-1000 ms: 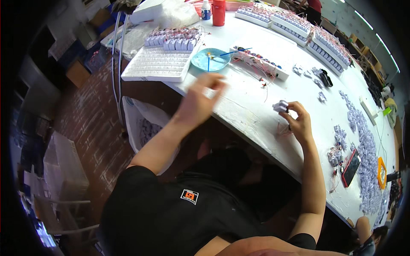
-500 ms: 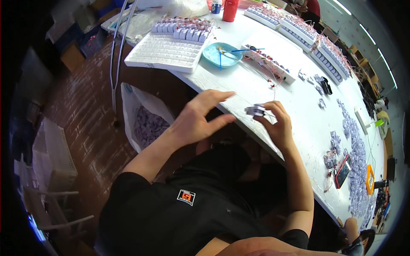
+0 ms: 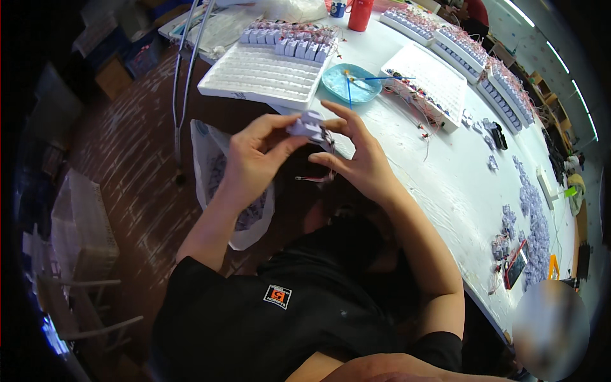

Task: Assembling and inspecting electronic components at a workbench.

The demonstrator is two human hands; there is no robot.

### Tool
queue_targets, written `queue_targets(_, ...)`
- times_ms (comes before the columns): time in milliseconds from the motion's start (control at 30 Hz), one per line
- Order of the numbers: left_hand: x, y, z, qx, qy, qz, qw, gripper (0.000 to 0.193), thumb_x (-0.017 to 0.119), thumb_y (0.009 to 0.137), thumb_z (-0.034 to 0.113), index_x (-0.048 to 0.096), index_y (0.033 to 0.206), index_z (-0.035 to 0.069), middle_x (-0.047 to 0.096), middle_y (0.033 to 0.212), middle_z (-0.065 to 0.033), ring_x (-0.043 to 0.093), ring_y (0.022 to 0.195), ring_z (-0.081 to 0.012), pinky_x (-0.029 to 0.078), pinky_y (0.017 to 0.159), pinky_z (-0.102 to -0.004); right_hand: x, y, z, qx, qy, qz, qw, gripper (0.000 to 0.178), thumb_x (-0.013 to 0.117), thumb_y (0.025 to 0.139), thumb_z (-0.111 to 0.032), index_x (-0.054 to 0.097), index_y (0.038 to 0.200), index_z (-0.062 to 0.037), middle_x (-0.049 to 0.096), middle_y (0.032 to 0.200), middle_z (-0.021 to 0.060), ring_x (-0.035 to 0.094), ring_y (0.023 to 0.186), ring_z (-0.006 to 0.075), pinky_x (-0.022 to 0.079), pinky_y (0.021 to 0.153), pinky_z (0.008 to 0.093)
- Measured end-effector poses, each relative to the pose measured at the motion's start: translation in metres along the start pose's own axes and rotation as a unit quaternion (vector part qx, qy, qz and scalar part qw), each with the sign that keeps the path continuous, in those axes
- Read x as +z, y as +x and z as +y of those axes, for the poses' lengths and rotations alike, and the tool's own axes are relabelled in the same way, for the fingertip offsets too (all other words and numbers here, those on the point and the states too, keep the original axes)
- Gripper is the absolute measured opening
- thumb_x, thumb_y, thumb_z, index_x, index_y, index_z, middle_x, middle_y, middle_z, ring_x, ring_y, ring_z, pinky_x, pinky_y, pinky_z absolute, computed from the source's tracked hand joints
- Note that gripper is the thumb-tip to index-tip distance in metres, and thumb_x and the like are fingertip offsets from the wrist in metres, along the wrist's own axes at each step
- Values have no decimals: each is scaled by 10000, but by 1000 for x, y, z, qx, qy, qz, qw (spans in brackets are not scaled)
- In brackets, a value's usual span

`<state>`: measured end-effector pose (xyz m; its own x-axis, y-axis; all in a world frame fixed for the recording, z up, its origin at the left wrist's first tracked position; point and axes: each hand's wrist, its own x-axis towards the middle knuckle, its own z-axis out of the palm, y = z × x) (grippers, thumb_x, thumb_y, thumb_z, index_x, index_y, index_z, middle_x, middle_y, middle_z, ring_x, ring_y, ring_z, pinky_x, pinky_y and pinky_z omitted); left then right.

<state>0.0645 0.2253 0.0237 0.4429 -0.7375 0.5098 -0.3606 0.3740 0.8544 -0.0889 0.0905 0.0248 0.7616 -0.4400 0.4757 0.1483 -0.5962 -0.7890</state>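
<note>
In front of my body I see a small pale lilac plastic housing (image 3: 308,126) held up near the table's edge. My left hand (image 3: 250,159) is closed on its left side, pinching it between thumb and fingers. A thin cable (image 3: 316,179) with a small plug end hangs below the housing. My right hand (image 3: 364,160) is close on the other side, thumb and fingers spread apart. Its fingertips come close to the housing's right end; whether they touch is hard to make out.
A white tray (image 3: 223,76) with a row of wired housings stands ahead, beside a turquoise dish (image 3: 351,92) with blue sticks. A second tray (image 3: 429,79) holds wired parts. Loose lilac pieces (image 3: 533,219) and a phone (image 3: 516,264) lie right. A sack (image 3: 245,239) of pieces stands below left.
The housing was in my right hand and is now in my left, further left. My right hand has moved left and its fingers have spread. A blurred round shape has appeared at lower right.
</note>
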Motion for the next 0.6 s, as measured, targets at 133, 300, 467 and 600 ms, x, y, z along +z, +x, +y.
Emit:
queue_targets(133,-40,13,0,18,47,40,998,259,722,903,7,642,1148,-22,701,992,-50,658,922,-84,521,819,-221,6,13,26,9,24,12,1000,731,775,864,-222,408,1480,-79,638,1283,153,569,1232,266,425,1057,382)
queue_targets(300,-77,24,-14,59,29,135,989,249,715,905,-8,618,1132,-48,698,983,-85,677,905,-130,526,828,-241,16,38,70,-1,-126,68,990,499,705,906,-211,545,1351,-52,637,1242,166,581,1180,319,452,1017,395)
queue_targets(467,-102,20,-26,98,60,188,975,240,697,924,9,603,1129,-72,699,1016,-131,700,897,-173,544,844,-267,41,57,94,53,-123,67,989,292,663,940,-160,620,1203,-42,670,1153,162,661,1024,254,528,892,358)
queue_targets(600,-118,16,-34,99,71,220,968,213,658,945,4,594,1127,-85,684,1058,-157,696,940,-210,578,877,-328,43,46,73,176,1,78,981,252,632,955,-132,617,1181,-22,707,994,140,684,884,204,539,825,321)
